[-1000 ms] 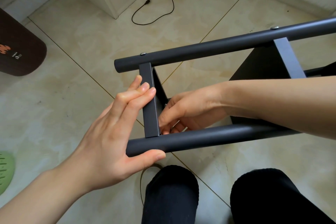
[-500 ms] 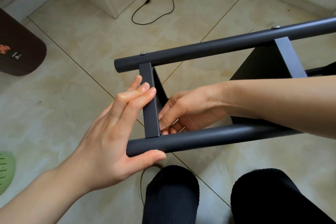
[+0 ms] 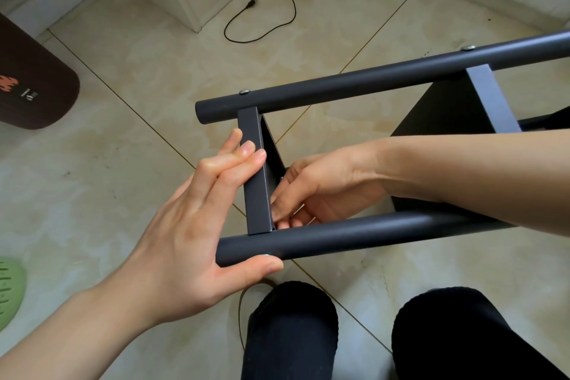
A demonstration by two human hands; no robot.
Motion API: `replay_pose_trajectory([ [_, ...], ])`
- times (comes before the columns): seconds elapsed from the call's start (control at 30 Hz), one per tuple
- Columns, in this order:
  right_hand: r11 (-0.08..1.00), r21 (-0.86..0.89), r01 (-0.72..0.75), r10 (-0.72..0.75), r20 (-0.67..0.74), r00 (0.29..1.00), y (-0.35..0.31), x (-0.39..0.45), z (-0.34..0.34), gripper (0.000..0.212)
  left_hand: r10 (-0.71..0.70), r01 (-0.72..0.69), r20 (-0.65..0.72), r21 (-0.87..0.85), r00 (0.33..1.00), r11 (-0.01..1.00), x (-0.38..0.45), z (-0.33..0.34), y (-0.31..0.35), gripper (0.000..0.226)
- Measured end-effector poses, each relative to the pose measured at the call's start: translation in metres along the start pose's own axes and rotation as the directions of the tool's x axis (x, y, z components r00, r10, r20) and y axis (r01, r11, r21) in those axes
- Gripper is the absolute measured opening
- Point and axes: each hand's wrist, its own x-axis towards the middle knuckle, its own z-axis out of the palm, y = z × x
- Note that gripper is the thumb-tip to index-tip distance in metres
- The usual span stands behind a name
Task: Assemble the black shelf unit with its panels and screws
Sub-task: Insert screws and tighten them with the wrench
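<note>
Black metal makes up the shelf unit point(image 3: 385, 80), which lies on its side on the tiled floor point(image 3: 123, 163), directly ahead of both hands. 2 round tubes run left to right: the far tube point(image 3: 370, 79) and the near tube point(image 3: 354, 233). A flat end panel point(image 3: 255, 176) spans between them, and a second panel point(image 3: 490, 99) sits farther right.

Left hand point(image 3: 191, 225): fingers point(image 3: 243, 157) extended straight and held together, pressed flat against the outer face of the end panel. The thumb point(image 3: 256, 268) lies under the end of the near tube, touching it. The hand is released, bracing only.

Right hand point(image 3: 320, 191): forearm crosses above the near tube from the right. The fingers curl inward behind the end panel, at its junction with the near tube. What they pinch cannot be told; the fingertips are partly hidden.

2 screw heads point(image 3: 244, 91) show on the far tube. Both knees point(image 3: 290, 318) sit below the hands.
</note>
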Motion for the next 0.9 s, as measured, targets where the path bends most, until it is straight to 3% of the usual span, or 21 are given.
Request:
replay_pose_trajectory([
  [0.17,0.999,-0.046,0.000,0.000,-0.012,1.000,-0.001,0.000,0.001,0.013,-0.003,0.003,-0.005,-0.003,1.000,1.000,0.000,0.000,0.000,0.092],
  [0.33,0.995,-0.100,0.000,-0.004,-0.039,0.999,0.002,0.003,-0.001,0.022,-0.014,0.014,-0.012,-0.006,1.000,1.000,0.000,0.000,0.002,0.093],
  [0.6,0.996,-0.093,0.005,-0.006,-0.003,1.000,0.000,-0.001,-0.003,0.015,-0.024,0.024,-0.007,-0.013,1.000,1.000,0.000,0.000,0.001,0.092],
  [0.73,0.984,-0.174,0.048,-0.057,-0.046,0.997,-0.004,-0.019,0.002,0.012,-0.079,0.077,-0.014,-0.101,0.997,0.992,-0.004,0.001,0.003,0.089],
  [0.9,0.926,-0.375,0.041,-0.090,-0.114,0.989,-0.011,-0.051,0.018,0.019,-0.217,0.193,-0.037,-0.330,0.975,0.924,-0.011,0.007,0.016,0.086],
])
